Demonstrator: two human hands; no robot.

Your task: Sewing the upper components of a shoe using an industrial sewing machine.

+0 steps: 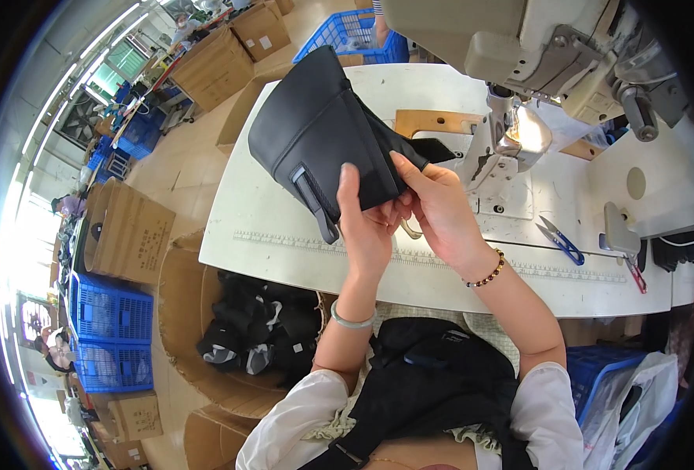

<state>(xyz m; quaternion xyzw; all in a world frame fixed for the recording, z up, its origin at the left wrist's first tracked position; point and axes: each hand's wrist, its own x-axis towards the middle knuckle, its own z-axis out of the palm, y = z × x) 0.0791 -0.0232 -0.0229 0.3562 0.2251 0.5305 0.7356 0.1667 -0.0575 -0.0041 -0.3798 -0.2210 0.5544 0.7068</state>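
Observation:
Above the white sewing table, both hands grip a black leather-like sewn piece (300, 117). It is curved and tube-like, with a stitched seam across it and a short strap loop (312, 202) hanging on its near side. My left hand (363, 227) closes on its lower edge, thumb pointing up along the outside. My right hand (445, 207) pinches the right side of the same edge, with the thumb on top. The fingertips of both hands meet under the piece and are partly hidden. To the right stands an industrial sewing machine (511, 149), apart from the piece.
A ruler strip (441, 261) runs along the table's near edge. Blue thread snips (564, 242) lie on the right. Below left, a cardboard box (181, 329) holds black pieces. Blue crates (112, 329) and cartons (128, 231) stand on the left; another blue basket (347, 31) is beyond the table.

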